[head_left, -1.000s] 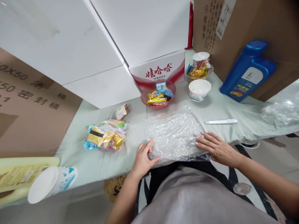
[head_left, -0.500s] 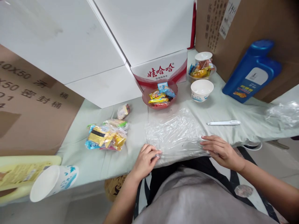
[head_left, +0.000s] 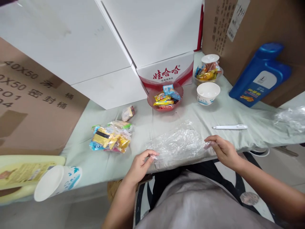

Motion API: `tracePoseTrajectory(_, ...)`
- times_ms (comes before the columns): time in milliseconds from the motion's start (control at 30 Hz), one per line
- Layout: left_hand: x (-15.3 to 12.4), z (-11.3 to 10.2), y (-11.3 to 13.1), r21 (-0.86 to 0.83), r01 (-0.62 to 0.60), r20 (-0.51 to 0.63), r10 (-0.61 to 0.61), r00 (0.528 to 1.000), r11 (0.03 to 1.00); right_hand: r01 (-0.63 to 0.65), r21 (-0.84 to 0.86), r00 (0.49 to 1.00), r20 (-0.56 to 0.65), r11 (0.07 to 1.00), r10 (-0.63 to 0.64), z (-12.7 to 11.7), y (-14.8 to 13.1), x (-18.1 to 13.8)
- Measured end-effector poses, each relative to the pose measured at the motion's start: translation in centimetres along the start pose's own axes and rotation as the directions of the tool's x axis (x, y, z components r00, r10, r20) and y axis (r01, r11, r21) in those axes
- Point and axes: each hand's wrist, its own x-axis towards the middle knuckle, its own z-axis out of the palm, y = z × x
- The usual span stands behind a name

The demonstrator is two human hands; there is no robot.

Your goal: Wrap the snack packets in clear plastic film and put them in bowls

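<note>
A crumpled sheet of clear plastic wrap lies on the pale green table cover near the front edge. My left hand pinches its left near corner, fingers closed on the film. My right hand pinches the right edge, fingers curled round the plastic. Between the two hands the film is lifted and bunched. A heap of wrapped snacks lies to the left of the wrap.
A red bowl of snacks stands behind the wrap, with a white paper bowl, a clear bowl of snacks and a blue jug to the right. A white pen-like tool lies right. Cardboard boxes line the back. A paper cup lies at left.
Both hands went from resting flat on the wrap to pinching its edges. The film is now lifted, gathered and drawn toward me, covering less of the table.
</note>
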Motion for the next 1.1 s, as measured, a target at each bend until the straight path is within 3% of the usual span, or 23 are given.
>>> tracePoseTrajectory(133, 0.3, -0.2, -0.1, -0.212, 0.065, -0.188, -0.106, 0.976, 0.975, -0.172, 0.105, 0.983, -0.045, 0.98, 0.177, 1.6, 0.1, 1.6)
tracePoseTrajectory(267, 1.4, -0.2, -0.4, -0.314, 0.117, -0.328, -0.223, 0.918, 0.942, -0.243, -0.053, 0.966, -0.107, 0.969, 0.237, 2.8, 0.2, 4.3)
tracePoseTrajectory(367, 2.3, 0.0, -0.9, -0.222, 0.231, -0.402, -0.304, 0.863, 0.947, -0.251, -0.311, 0.967, -0.032, 0.917, 0.254, 3.7, 0.4, 6.0)
tracePoseTrajectory(500, 2.9, 0.5, -1.6, 0.09, 0.396, -0.407, -0.329, 0.852, 0.914, -0.215, -0.601, 0.943, 0.076, 0.77, 0.323, 4.9, 0.6, 6.8)
tracePoseTrajectory(733, 3.0, 1.0, -1.5, 0.49, 0.444, -0.468, -0.203, 0.86, 0.75, -0.227, -0.692, 0.928, 0.06, 0.685, 0.369, 5.4, 0.4, 6.7)
tracePoseTrajectory(867, 3.2, 1.3, -1.5, 0.583, 0.47, -0.457, -0.21, 0.864, 0.663, -0.241, -0.704, 0.926, 0.04, 0.668, 0.375, 5.6, 0.5, 6.8)
tracePoseTrajectory(967, 3.1, 0.8, -1.6, 0.593, 0.462, -0.467, -0.185, 0.864, 0.659, -0.238, -0.707, 0.93, 0.031, 0.666, 0.366, 5.4, 0.7, 6.7)
tracePoseTrajectory(1033, 2.8, 0.1, -1.2, 0.588, 0.422, -0.54, -0.055, 0.84, 0.69, -0.212, -0.696, 0.955, 0.002, 0.686, 0.297, 4.7, 0.5, 6.5)
tracePoseTrajectory(1100, 2.5, -0.4, -0.3, 0.597, 0.346, -0.62, 0.143, 0.771, 0.724, -0.131, -0.683, 0.99, -0.049, 0.719, 0.134, 3.9, -0.3, 6.4)
